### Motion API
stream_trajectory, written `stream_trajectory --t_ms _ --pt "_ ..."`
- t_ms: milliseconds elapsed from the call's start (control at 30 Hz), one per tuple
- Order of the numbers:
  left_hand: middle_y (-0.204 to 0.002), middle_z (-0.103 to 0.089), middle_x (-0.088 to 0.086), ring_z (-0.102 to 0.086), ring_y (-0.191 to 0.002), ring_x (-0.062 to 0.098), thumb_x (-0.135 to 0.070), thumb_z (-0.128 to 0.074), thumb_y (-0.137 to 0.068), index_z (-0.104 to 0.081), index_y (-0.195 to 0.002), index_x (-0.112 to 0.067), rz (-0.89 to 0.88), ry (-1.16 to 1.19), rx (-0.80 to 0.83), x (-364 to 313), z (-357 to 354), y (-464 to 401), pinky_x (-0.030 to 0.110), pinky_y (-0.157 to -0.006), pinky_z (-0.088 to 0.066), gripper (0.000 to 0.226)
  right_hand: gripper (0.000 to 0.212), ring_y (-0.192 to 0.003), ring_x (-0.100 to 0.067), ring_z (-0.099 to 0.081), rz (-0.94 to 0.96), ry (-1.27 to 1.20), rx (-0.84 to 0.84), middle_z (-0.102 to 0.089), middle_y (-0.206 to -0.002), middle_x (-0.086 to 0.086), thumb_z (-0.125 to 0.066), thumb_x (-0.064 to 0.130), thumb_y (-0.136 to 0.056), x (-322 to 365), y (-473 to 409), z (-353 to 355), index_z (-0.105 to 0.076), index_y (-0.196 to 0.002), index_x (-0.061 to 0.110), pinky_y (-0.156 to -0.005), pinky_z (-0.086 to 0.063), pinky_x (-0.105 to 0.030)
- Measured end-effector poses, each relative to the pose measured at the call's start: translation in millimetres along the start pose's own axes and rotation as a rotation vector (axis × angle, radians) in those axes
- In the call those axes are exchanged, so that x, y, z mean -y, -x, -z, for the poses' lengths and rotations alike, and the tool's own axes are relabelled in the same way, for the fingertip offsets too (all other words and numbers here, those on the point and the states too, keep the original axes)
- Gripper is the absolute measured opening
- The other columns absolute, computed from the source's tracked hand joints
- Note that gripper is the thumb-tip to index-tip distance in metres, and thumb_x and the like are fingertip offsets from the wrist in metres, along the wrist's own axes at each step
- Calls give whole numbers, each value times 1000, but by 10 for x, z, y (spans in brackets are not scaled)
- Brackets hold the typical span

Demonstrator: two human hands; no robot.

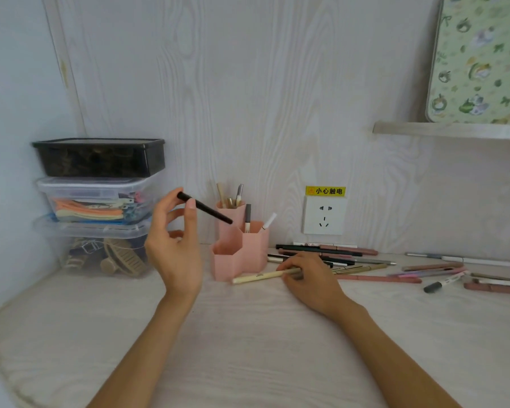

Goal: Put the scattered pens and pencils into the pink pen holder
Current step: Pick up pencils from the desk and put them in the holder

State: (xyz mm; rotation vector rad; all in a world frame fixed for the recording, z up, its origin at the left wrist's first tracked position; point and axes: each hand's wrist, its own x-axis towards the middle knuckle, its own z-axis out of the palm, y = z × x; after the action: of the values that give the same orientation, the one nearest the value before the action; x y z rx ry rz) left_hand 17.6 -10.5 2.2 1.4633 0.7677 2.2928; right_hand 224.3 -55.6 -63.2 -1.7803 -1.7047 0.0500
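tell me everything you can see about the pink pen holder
The pink pen holder looks like matte plastic, built from three joined hexagonal tubes of stepped heights. It stands upright on the white desk against the wood-grain wall. The tallest tube at the back holds several beige and silver pens; the middle one on the right holds two pens, one white-capped; no pens show in the lowest one in front. A cream pen lies at its base, and whether they touch is unclear. Neither hand touches it.
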Motion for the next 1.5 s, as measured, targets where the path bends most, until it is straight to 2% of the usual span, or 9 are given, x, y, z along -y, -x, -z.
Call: stream_trajectory --t_ms 267,467,700,900,1033,1100,1233,1367,1500 --pt "-99 -58 -22 -59 -81 -1 -32 -59 -91 -53 -122 -24 -127 -282 201 8 -318 31 17 -62 -45 33 15 -101 -14 -49 -11 -27 -12 -62 -98 7 -60 23 -84 3 -13 -3 -68 -95 28 -87 -43 -27" --pt "-105 -65 -15 -57 -98 10 -36 -54 -92 -52 -119 -34 -196 -574 517 313 -286 169 24 -62 -41 27 13 -97 -14 -49 -2 -53 21 -62 -96 6 -60 29 -85 -9 -23 -7 -68 -96 30 -85 -45 -30" --pt "-134 -51 -2 -41 -125 18 -30 -55 -92 -44 -135 -26 -94 -594 564 358 -112 139 36 -97 -39 45 15 -95 -8 -54 -80 -294 27 -64 -96 10 -61 22 -86 13 -11 61 -69 -93 32 -77 -41 -17" --pt "-130 -47 -9 -51 -111 13 -54 -54 -85 -29 -138 -29 293 -564 641 461 246 131 35 -89 -44 63 16 -80 -14 -65 -164 -609 -18 -66 -98 -2 -64 11 -85 53 2 140 -69 -98 19 -75 -58 -27" --pt "-110 -53 -18 -55 -94 6 -64 -58 -76 -44 -126 -31 429 -594 785 485 280 210 29 -77 -43 62 22 -90 -12 -67 -156 -720 -119 -68 -93 -4 -64 7 -84 262 21 244 -64 -103 18 -82 -55 -19" --pt "-107 -57 -16 -56 -91 6 -63 -61 -76 -48 -120 -33 438 -588 780 490 253 231 27 -74 -41 55 25 -88 -8 -68 -166 -785 -195 -68 -95 -2 -63 9 -85 366 43 318 -60 -107 21 -72 -54 -14" --pt "-105 -61 -16 -57 -88 3 -60 -62 -76 -51 -112 -34 438 -549 761 496 275 227 25 -72 -41 46 28 -78 -6 -68 -151 -900 -506 -66 -94 0 -62 12 -86 547 27 494 -53 -111 22 -67 -51 -12" --pt "-105 -56 -15 -53 -96 6 -61 -55 -81 -48 -120 -30 320 -633 785 475 262 218 24 -75 -39 51 32 -76 -7 -68 -49 -910 -770 -64 -89 0 -60 10 -88 817 -158 688 -45 -113 22 -69 -51 -14" --pt "-109 -58 -13 -54 -104 10 -60 -56 -82 -47 -122 -31 313 -638 799 497 270 223 27 -80 -42 50 30 -73 -7 -66 49 -809 -797 -62 -86 1 -59 3 -86 1152 -518 693 -45 -108 19 -69 -52 -16"
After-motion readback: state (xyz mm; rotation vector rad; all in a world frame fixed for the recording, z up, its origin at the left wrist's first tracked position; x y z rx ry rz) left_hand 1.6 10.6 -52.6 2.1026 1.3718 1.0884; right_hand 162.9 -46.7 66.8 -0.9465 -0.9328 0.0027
